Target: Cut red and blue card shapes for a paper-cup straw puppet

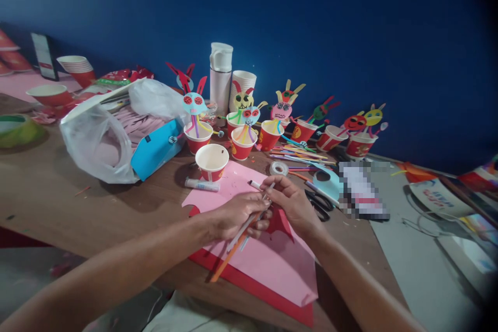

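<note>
Head cam: what's in the hands?

L hand (237,215) is curled shut round a thin orange straw (229,258) & a slim white straw (236,238). R hand (291,205) pinches a white felt-tip marker (256,184) w/ a dark tip, fingers & thumb together on it. Hands almost touching.

Where's all that?

Right above a smooth pink paper sheet (280,275), which lies on a red card sheet (249,282), both on a brown wooden table (58,207). Red paper cut-out (280,223), pointed shape, just below R hand.

What's close by?

Beyond the sheet: white glue stick (202,184), red-&-white paper cup (212,162), clear tape roll (279,168). Right of R hand: black-handled scissors (319,205) & pale blue card cut-out (324,184) w/ round hole.

Anything in the way further back?

Crinkly clear plastic bag (97,135) bulges on the left, w/ pink paper strips (138,127) & a bright blue card (155,148) poking out. Behind the cup, a row of red paper cups (268,135) w/ card masks on coloured sticks, then a white flask (220,78) by a dark blue wall (272,21). Pixelated patch (361,189) right of the scissors: can't tell what.
</note>
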`<state>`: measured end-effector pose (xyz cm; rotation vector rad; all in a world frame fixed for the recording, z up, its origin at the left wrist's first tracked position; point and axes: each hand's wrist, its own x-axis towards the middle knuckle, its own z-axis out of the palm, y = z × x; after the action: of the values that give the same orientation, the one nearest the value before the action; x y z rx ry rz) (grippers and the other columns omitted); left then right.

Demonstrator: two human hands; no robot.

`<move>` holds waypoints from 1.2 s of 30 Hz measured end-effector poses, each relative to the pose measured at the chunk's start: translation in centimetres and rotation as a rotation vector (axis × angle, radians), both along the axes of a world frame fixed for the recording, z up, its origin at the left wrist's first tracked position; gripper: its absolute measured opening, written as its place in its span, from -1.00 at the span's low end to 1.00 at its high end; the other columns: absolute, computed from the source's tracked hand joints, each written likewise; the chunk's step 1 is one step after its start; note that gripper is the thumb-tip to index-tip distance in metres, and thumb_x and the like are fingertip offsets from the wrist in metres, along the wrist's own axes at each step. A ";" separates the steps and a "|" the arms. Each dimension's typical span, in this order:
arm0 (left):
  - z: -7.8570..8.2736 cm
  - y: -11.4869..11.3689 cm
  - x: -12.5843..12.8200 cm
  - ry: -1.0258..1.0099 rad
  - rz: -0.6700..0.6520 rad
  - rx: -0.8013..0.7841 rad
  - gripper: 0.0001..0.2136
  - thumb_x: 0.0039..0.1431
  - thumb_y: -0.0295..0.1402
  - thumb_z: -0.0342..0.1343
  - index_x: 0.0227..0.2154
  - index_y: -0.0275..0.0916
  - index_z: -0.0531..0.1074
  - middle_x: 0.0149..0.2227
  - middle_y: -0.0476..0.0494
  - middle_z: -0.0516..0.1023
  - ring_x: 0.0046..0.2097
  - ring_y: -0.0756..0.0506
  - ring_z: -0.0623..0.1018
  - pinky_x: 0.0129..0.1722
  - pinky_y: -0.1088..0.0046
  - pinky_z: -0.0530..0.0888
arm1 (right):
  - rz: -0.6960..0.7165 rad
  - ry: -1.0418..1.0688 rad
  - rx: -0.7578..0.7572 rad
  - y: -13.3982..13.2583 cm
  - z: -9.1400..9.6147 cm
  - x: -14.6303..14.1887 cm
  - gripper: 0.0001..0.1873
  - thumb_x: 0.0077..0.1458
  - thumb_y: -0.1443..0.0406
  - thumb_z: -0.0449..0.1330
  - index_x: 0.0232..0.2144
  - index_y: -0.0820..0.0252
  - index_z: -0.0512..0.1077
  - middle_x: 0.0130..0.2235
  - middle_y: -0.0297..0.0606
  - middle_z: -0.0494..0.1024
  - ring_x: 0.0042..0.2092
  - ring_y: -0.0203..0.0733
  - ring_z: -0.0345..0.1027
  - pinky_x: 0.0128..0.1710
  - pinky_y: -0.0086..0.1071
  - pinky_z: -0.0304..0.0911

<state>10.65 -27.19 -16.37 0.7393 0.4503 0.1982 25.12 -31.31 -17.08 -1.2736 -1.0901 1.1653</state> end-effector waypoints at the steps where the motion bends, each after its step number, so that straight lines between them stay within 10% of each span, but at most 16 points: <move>1: 0.0 0.0 0.0 -0.004 0.003 -0.003 -0.93 0.10 -0.41 -0.07 -0.46 -0.24 0.14 -0.51 0.05 0.20 -0.61 0.14 0.21 -0.65 0.64 0.02 | -0.018 -0.035 0.015 0.0 -0.1 0.0 -0.81 -0.05 0.24 0.18 -0.33 0.17 0.37 -0.34 -0.29 0.46 -0.34 -0.26 0.32 -0.30 -0.37 0.21; 36: 0.1 0.2 0.1 -0.030 0.076 0.133 -0.86 0.08 -0.28 -0.02 -0.38 -0.25 0.28 -0.54 0.07 0.13 -0.63 0.16 0.09 -0.66 0.62 -0.03 | -0.005 -0.200 0.088 -0.6 0.0 0.8 -0.65 0.14 0.15 -0.04 -0.10 0.14 0.37 -0.19 -0.22 0.46 -0.17 -0.16 0.30 -0.16 -0.30 0.17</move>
<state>10.74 -26.99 -16.31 0.8488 0.4395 0.3121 25.89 -31.91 -17.09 -1.3442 -1.2696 0.9906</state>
